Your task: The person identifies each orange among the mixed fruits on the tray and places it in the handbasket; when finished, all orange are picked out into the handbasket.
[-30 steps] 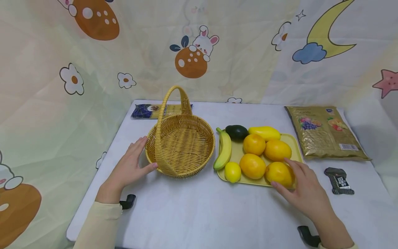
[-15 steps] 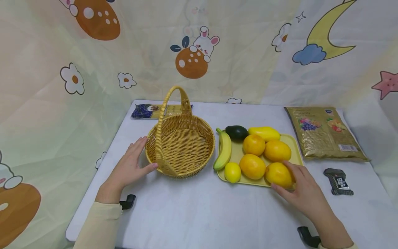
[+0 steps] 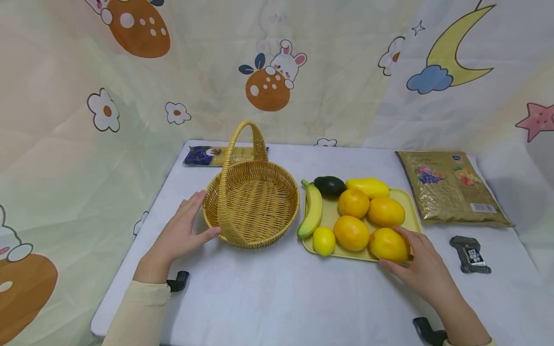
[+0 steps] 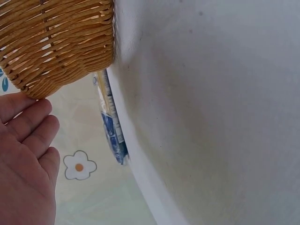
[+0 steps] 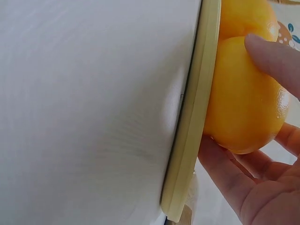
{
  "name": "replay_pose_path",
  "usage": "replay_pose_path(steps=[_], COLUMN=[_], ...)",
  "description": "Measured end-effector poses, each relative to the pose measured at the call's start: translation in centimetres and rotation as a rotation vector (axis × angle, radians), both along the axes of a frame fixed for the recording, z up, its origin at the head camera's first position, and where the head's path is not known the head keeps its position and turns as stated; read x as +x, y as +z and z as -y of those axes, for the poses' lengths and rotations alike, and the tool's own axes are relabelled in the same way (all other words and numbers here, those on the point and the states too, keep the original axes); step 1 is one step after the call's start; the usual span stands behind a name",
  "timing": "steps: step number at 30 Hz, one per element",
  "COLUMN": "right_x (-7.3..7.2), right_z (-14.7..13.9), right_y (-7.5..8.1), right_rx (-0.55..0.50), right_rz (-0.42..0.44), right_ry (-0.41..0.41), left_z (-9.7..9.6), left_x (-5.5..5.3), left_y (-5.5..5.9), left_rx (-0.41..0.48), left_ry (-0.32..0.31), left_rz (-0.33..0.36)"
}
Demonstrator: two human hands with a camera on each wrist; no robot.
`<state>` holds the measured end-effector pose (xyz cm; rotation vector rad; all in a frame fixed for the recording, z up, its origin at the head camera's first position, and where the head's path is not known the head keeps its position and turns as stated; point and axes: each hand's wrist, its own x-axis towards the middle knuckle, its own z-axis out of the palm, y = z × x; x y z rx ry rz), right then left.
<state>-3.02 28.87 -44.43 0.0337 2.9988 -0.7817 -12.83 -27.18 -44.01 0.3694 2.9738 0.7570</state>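
The left hand (image 3: 179,238) rests with extended fingers against the left side of an upright wicker basket (image 3: 255,202); its fingertips meet the rim in the left wrist view. My right hand (image 3: 426,266) grips a smooth orange (image 5: 243,98) at the near right corner of a yellow tray (image 3: 407,202), thumb on one side and fingers curled around the other. The orange sits low, right at the tray's rim. Other oranges (image 3: 351,233), a lemon (image 3: 323,241), a banana (image 3: 310,209), a dark green avocado-like fruit (image 3: 330,186) and a long yellow fruit (image 3: 368,186) share the tray.
Behind the basket lies a blue and gold packet (image 3: 207,156). A large gold bag (image 3: 450,187) lies at the back right, with a small black wrapped packet (image 3: 471,254) in front of it. A patterned cloth (image 3: 329,72) hangs behind the white table (image 3: 277,298).
The right hand's fingers have drawn in around the near right orange. The left hand and the basket hold their places, while the head view has shifted slightly.
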Motion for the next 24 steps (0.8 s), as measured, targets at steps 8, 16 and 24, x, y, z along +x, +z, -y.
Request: replay_pose_path(steps=[8,16,24], right_x=[0.0,-0.1,-0.4], right_z=[-0.3,-0.8,-1.1], right_y=[0.1,0.8,1.2], right_rx=[-0.013,-0.03,-0.043], right_rz=[-0.014,0.003,-0.012], right_ry=[-0.01,-0.013,0.004], left_z=[0.0,0.0,-0.1], left_x=[0.2,0.2,0.2], left_y=[0.1,0.2,0.3], left_rx=[0.01,0.009,0.011], left_ry=[0.001,0.007,0.008], left_rz=[0.006,0.017,0.019])
